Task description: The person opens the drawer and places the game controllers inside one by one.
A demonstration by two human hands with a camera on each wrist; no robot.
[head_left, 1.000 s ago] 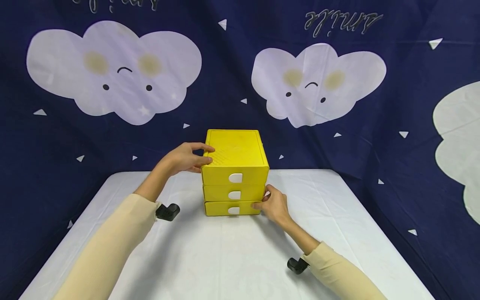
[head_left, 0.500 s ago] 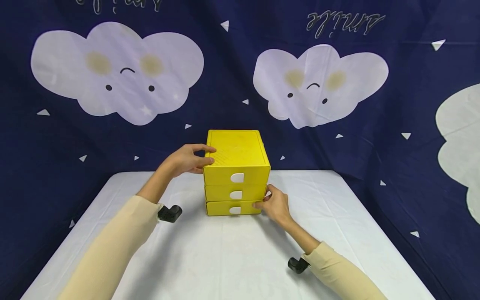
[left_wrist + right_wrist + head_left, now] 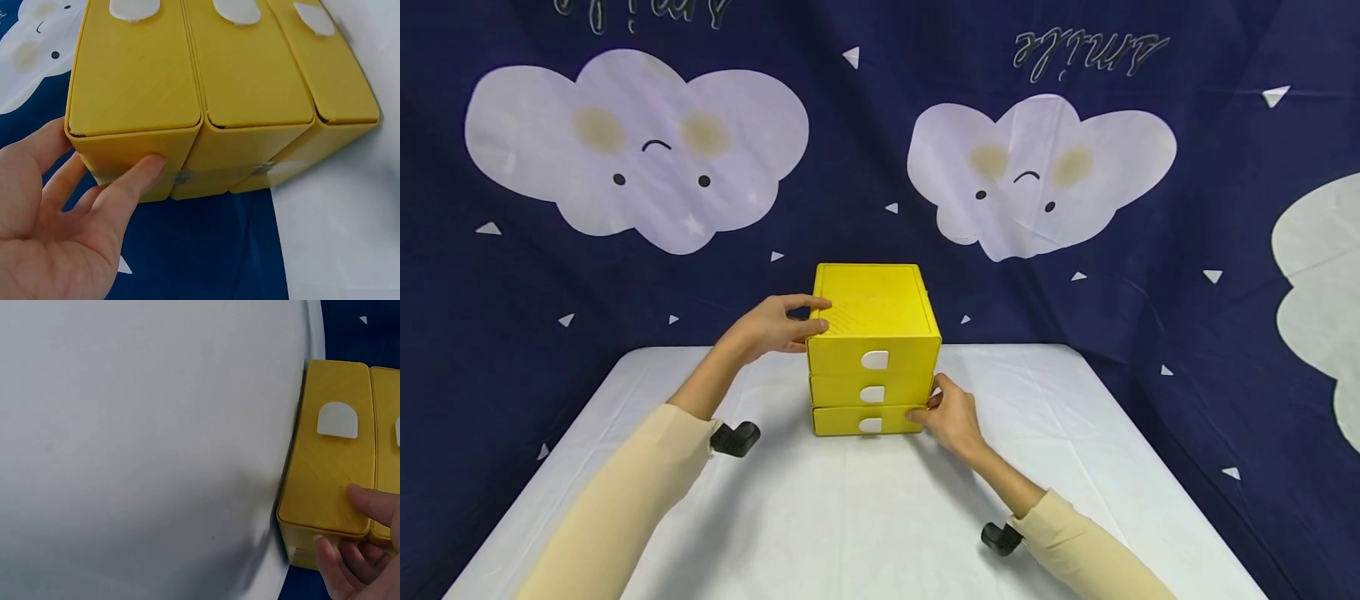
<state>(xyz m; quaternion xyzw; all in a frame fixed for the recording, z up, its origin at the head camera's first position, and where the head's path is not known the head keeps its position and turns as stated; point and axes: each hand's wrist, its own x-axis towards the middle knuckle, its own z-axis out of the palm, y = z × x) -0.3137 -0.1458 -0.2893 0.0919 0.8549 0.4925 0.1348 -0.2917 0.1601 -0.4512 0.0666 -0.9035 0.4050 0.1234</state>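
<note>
A yellow three-tier drawer box [image 3: 880,300] stands upright on the white-covered table, each drawer front bearing a white rounded tab. My left hand [image 3: 771,327] grips its upper left edge, two digits over the top and the others down the side. In the left wrist view, one fingertip of that hand [image 3: 69,219] presses the side of the top tier. Low on the right, my right hand [image 3: 955,421] holds the corner of the bottom drawer [image 3: 842,422]. The right wrist view shows its thumb [image 3: 372,503] on the front face and the fingers bent against the side. All three drawers appear closed.
The white tablecloth [image 3: 850,517] spreads in front of and beside the box. Behind hangs a dark blue curtain [image 3: 850,167] printed with clouds and small triangles. A black wrist camera [image 3: 736,439] sticks out from the left sleeve, another wrist camera [image 3: 1002,538] from the right.
</note>
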